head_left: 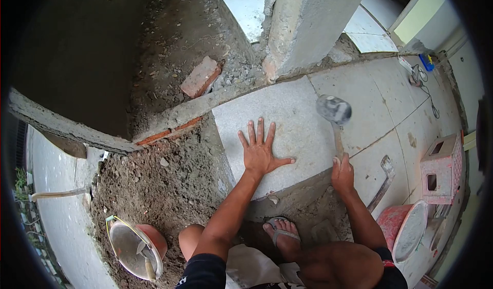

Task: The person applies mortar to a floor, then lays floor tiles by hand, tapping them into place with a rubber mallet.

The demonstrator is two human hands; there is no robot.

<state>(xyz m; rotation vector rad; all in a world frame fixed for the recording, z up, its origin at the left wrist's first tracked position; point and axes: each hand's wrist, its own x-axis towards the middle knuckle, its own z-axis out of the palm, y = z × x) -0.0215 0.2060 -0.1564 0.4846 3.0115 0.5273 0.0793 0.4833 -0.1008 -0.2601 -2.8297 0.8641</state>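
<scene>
My left hand lies flat with its fingers spread on a light grey tile. To its right, my right hand is wrapped round the wooden handle of a mallet. The mallet's dark, worn head is over the right part of the tile and somewhat blurred. Whether it touches the surface cannot be made out. Rough mortar and soil border the tile on the left, and more mortar shows along its near edge.
A bucket with a trowel stands at lower left. At right are a red bucket, a pink box and a metal bar. A brick lies beyond the low ledge, near a concrete pillar.
</scene>
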